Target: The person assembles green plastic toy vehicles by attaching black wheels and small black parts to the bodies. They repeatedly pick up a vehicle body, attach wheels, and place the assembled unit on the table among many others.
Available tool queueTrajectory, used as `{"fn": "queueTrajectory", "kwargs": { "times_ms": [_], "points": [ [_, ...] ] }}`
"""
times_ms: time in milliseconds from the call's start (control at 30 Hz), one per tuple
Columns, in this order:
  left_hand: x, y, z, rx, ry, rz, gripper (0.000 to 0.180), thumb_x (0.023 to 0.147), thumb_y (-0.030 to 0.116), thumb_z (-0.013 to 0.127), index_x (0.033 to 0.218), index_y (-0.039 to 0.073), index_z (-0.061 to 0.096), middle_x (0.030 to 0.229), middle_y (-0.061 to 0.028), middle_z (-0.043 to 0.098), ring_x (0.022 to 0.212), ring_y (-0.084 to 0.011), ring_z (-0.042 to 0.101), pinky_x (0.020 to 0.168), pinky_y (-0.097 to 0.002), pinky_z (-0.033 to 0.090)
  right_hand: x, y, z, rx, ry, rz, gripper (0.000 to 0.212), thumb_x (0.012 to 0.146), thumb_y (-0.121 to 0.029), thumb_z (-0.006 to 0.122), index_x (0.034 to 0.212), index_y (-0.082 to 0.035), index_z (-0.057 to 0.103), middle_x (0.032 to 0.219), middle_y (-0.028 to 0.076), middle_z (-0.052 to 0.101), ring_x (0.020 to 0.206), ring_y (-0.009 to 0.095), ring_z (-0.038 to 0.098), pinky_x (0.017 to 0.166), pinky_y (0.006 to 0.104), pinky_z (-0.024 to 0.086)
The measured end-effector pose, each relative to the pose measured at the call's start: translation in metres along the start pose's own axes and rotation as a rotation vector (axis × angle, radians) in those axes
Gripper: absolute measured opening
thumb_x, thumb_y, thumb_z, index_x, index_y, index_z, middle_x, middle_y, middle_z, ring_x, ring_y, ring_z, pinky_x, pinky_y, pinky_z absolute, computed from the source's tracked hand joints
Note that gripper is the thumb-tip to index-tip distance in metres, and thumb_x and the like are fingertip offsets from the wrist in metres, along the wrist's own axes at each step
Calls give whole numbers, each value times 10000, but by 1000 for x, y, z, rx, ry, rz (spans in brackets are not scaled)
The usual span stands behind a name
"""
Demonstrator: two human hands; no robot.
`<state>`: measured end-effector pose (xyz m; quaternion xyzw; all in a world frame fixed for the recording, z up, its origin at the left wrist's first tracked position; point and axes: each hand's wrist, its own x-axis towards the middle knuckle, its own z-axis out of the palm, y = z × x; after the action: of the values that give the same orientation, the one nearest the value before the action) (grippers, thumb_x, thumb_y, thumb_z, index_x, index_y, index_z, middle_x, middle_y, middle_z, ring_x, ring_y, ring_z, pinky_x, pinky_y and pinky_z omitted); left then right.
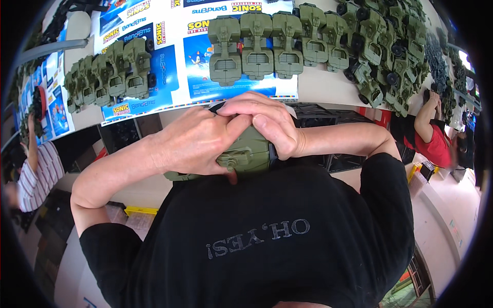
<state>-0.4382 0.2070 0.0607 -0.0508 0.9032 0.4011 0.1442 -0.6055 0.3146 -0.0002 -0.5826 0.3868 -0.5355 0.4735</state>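
An olive-green toy military vehicle (249,154) is held against the front of my black shirt, below the table's near edge. My left hand (197,136) grips it from the left, its thumb low on the green body. Across the top lies my right hand (267,120), fingers bent over the left hand's fingers and thumb pressed down on the near side. Both hands are closed and touch each other. Small dark parts show at the vehicle's edges beside the fingers; what exactly lies under the fingers is hidden.
Green vehicle bodies stand in a row (257,46) ahead of me and in another (110,74) to the left, on printed blue-and-white sheets (179,84). A heap of wheeled vehicles (390,51) covers the table's right. Co-workers in a striped shirt (41,174) and a red shirt (434,146) work either side.
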Motion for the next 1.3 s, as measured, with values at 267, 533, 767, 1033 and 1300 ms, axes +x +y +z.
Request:
{"fn": "queueTrajectory", "kwargs": {
  "times_ms": [267, 533, 767, 1033, 1300],
  "points": [
    [30, -34, -39, -359, 134, -208, 989, 516, 396, 878, 1286, 15, 389, 972, -183, 636, 924, -326, 632, 833, -366, 491, 56, 8, -45, 30, 289, 474, 434, 973, -370, 386, 1180, -26, 551, 1129, 100, 570, 953, 204, 557, 871, 330, 435],
    [148, -38, -24, -1144, 1071, -228, 832, 765, 142, 763, 1360, 26, 194, 1195, -130, 492, 1076, -205, 525, 910, -333, 455, -4, -35, -41, -885, 527, 307, 814, 679, -255, 787, 1352, -72, 367, 1264, 212, 405, 1172, 378, 419, 959, 456, 381],
    [270, 40, -3, -1258, 846, 5, 992, 780, 187, 759, 1450, 69, 36, 1341, -202, 352, 1201, -272, 422, 987, -366, 375, -52, -15, -126, -1026, 1041, 348, 969, 545, -194, 821, 1366, -49, 327, 1277, 249, 370, 1170, 413, 376, 992, 448, 351],
    [278, 20, 2, -861, 427, -114, 733, 841, 129, 670, 1434, 86, 241, 1370, -188, 355, 1188, -273, 481, 955, -368, 421, -173, -55, -404, -1360, 1499, 266, 785, 643, -317, 763, 1282, -15, 422, 1207, 252, 457, 1148, 369, 420, 990, 432, 351],
    [160, -76, 27, -897, 588, -701, 369, 878, 164, 643, 1207, 27, 547, 1102, -53, 595, 931, -119, 591, 808, -250, 464, -228, -5, -668, -1342, 1384, 895, 888, 606, -569, 731, 1252, -11, 487, 1163, 287, 543, 1121, 401, 509, 945, 444, 410]
  ]
}}
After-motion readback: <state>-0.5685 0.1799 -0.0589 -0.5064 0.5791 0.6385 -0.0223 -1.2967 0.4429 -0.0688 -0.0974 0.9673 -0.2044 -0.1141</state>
